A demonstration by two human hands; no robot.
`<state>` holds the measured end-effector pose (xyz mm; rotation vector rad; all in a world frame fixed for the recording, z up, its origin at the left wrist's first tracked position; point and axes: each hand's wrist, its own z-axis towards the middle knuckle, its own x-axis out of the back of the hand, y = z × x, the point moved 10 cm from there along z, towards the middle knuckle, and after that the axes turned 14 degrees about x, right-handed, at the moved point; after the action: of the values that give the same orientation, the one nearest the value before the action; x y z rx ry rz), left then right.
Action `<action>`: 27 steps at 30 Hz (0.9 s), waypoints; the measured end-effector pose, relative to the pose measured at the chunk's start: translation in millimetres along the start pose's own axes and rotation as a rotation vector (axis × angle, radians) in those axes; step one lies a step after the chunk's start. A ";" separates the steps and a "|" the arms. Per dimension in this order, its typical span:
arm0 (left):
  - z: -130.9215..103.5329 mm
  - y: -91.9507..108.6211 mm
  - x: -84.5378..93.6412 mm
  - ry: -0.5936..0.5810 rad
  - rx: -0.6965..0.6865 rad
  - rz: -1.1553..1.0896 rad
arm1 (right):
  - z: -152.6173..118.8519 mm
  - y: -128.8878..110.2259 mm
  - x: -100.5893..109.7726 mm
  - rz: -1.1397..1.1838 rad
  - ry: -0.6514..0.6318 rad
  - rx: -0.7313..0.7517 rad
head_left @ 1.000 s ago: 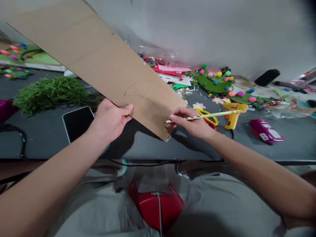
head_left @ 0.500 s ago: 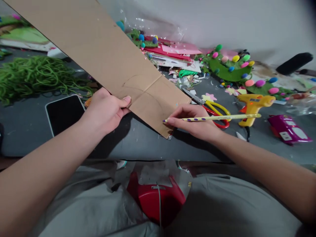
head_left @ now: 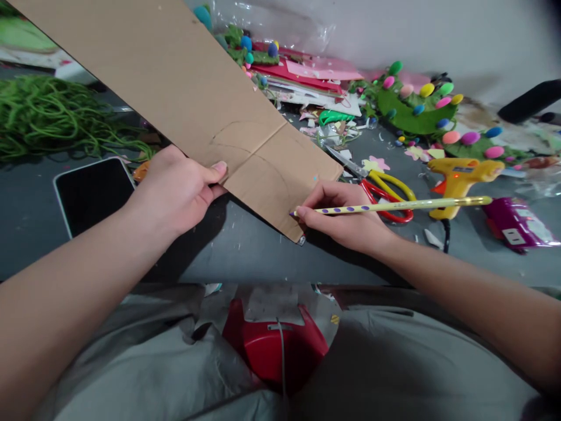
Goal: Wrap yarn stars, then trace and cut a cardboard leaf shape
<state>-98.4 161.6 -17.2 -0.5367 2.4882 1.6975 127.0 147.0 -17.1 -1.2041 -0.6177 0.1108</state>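
Note:
A long brown cardboard piece [head_left: 175, 76] slants from the upper left down to the table's front, with a crease and curved pencil lines near its lower end. My left hand [head_left: 184, 184] pinches its lower left edge between thumb and fingers. In my right hand [head_left: 346, 213] is a pale yellow pencil with purple spots [head_left: 412, 204], its tip touching the cardboard near the bottom corner. Scissors with red and yellow handles [head_left: 394, 187] lie just beyond my right hand.
Green yarn [head_left: 56, 117] and a phone [head_left: 94, 190] are at left. To the right are a yellow glue gun [head_left: 460, 181] and a purple packet [head_left: 521, 225]. Paper scraps, red and pink sheets [head_left: 315, 70] and green decorations [head_left: 398, 117] line the back.
The pencil tip stays near the same corner, while its back end has swung right. The view has shifted slightly, and the cardboard's lower end appears a little higher.

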 end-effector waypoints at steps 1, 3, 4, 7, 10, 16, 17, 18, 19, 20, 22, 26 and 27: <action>0.5 -0.4 0.5 0.001 0.004 0.000 | -0.3 -0.5 -1.9 0.002 -0.017 -0.002; 1.0 -0.8 1.4 0.003 0.010 0.002 | -0.8 -1.4 -3.8 0.005 -0.032 -0.005; 1.0 -0.6 1.5 0.004 0.010 0.004 | -0.9 -1.9 -3.1 0.005 -0.024 -0.005; 0.3 0.2 1.3 0.008 0.009 0.007 | -1.1 -2.5 -1.2 0.008 -0.003 -0.009; -0.5 1.1 1.3 0.015 0.002 0.010 | -1.5 -3.4 -5.2 -0.007 -0.050 -0.006; -1.5 1.3 1.0 0.010 0.002 0.027 | -1.8 -4.9 -4.1 -0.025 -0.022 -0.004; -1.6 1.4 1.0 0.007 0.001 0.028 | -1.8 -5.9 -6.0 -0.029 -0.039 0.005; -1.6 1.6 0.9 0.004 -0.001 0.030 | -1.8 -6.6 -7.7 -0.032 -0.053 0.012; -1.6 1.9 1.1 0.004 -0.003 0.032 | -1.8 -7.2 -8.2 -0.034 -0.056 0.017; -1.5 2.0 1.4 0.004 -0.006 0.036 | -1.7 -7.6 -7.4 -0.034 -0.045 0.020; -1.4 2.5 1.5 0.003 -0.015 0.043 | -1.7 -7.6 -4.4 -0.034 -0.009 0.014; -1.1 1.5 0.4 -0.007 -0.022 0.042 | -2.3 -6.8 -9.6 -0.015 -0.045 -0.014; -1.0 1.1 0.5 -0.005 -0.020 0.039 | -2.3 -7.1 -10.4 -0.015 -0.051 -0.015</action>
<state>-99.1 160.9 -15.9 -0.4876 2.4968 1.7374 117.8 138.2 -15.3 -1.2142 -0.6728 0.1249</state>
